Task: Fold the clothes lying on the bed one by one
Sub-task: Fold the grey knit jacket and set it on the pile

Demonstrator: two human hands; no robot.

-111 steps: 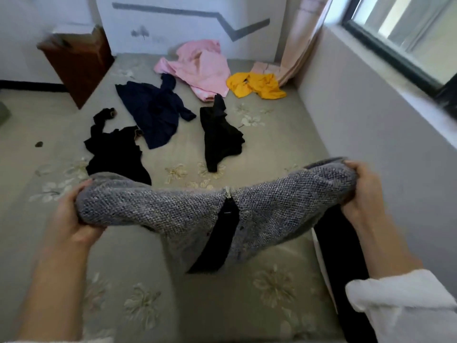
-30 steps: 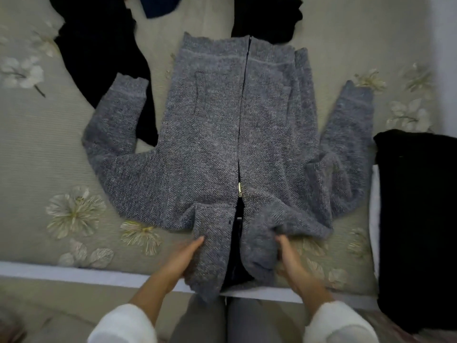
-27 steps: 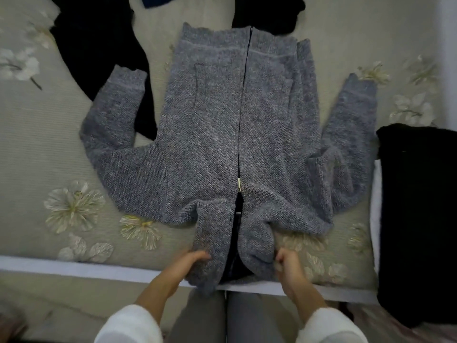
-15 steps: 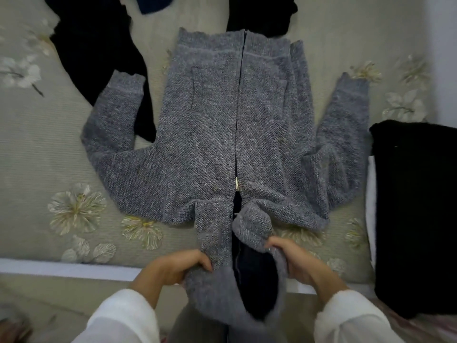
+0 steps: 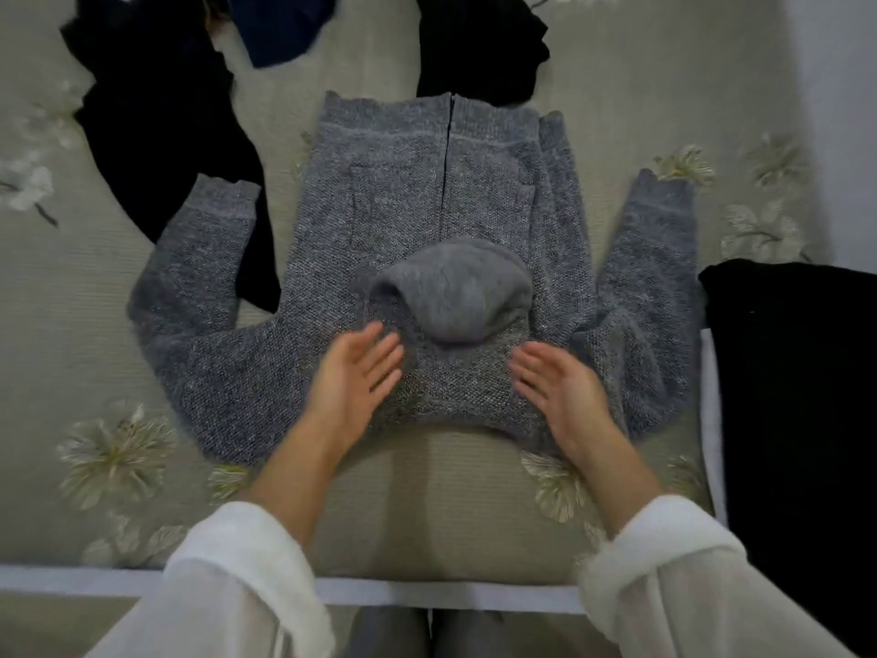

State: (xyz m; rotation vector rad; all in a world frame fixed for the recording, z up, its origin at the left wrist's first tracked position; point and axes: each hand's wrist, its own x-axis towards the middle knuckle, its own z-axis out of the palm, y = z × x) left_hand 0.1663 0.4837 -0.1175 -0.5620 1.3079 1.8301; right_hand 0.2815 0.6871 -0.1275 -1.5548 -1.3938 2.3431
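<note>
A grey knitted zip hoodie lies flat on the bed, front up, hem away from me, both sleeves spread out to the sides. Its hood is folded forward onto the chest. My left hand is over the left shoulder area with straight fingers. My right hand is over the right shoulder area, fingers also straight. Neither hand grips anything.
A black garment lies at the upper left, partly under the hoodie's left sleeve. A navy garment and another black one lie beyond the hem. A folded black pile sits at the right. The bed's white edge runs near me.
Both hands gripped the hood near the bed edge, lifted it and flipped it forward onto the chest. They have let go and now lie open over the shoulders.
</note>
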